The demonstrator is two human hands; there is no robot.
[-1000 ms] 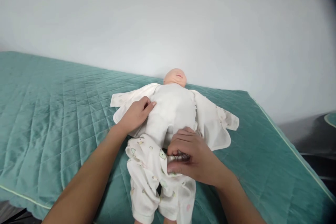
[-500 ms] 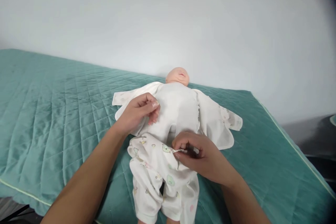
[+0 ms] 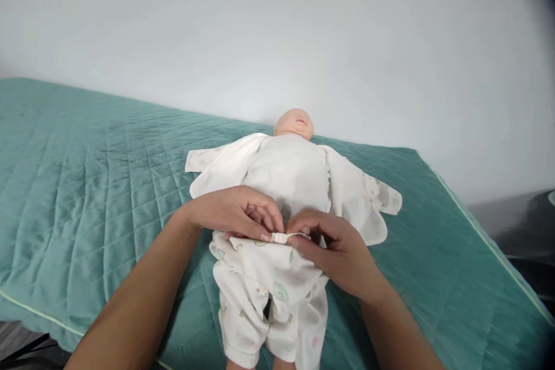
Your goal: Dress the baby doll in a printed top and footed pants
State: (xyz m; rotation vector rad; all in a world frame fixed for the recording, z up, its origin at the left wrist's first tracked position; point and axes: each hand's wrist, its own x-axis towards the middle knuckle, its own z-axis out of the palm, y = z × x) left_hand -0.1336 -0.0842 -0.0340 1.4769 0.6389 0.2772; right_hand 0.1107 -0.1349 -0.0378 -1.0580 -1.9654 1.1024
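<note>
A baby doll lies on its back, its head toward the wall. White baby pants printed with small animals cover its legs. My left hand pinches the waistband of the pants between thumb and fingers. Close beside it, my right hand pinches the same waistband, and a short stretch of the band shows between the two thumbs. Spread under and beside the doll's cloth-covered torso is an open white baby shirt, its sleeves out to both sides.
A green quilted cover with light piping lies beneath the doll. Behind it rises a pale wall. A dark object, partly cut off, stands past the cover's right edge.
My left hand has come down and right from above the doll's torso and taken hold of the waistband. The right hand keeps its pinch, and the waistband is now drawn straighter.
</note>
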